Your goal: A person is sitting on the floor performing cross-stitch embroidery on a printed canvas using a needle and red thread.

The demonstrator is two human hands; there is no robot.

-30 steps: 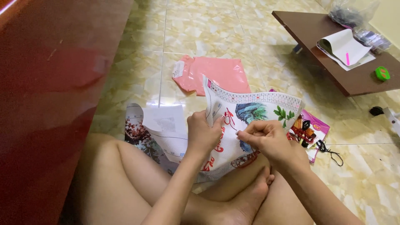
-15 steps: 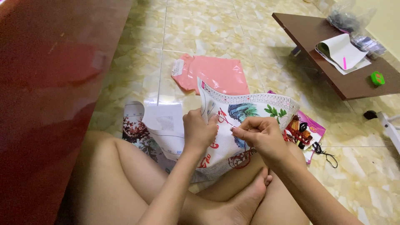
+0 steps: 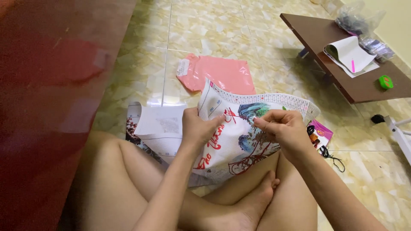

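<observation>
Cross-stitch in hand, worker seated cross-legged on tiled floor (image 3: 205, 30). Canvas (image 3: 239, 141) lies across the lap, upper edge lifted and curled toward the camera, printed pattern facing up. Left hand (image 3: 198, 128) grips the canvas at its left side, fingers closed over the cloth with thumb on top, holding it taut. Right hand (image 3: 284, 128) is pinched shut, thumb and forefinger together at the blue-green patch; a red thread (image 3: 234, 115) runs from there toward the left hand. Probably a needle in the pinch, though it is too small to make out. Doing this step well, by my judgement: keep the left grip close to the working spot so the cloth stays flat; draw the thread straight along its line, not sideways, so it does not snag or pucker; stop the pull once the stitch sits snug. Watch slack thread looping under the cloth. Nearby: paper sheet (image 3: 160, 124) on the floor touching the canvas at left, pink bag (image 3: 222, 72) beyond it, magenta packet (image 3: 321, 130) and a black cord (image 3: 332, 156) just right of the right wrist. Low brown bench (image 3: 325, 47) well apart, upper right, carrying papers.
</observation>
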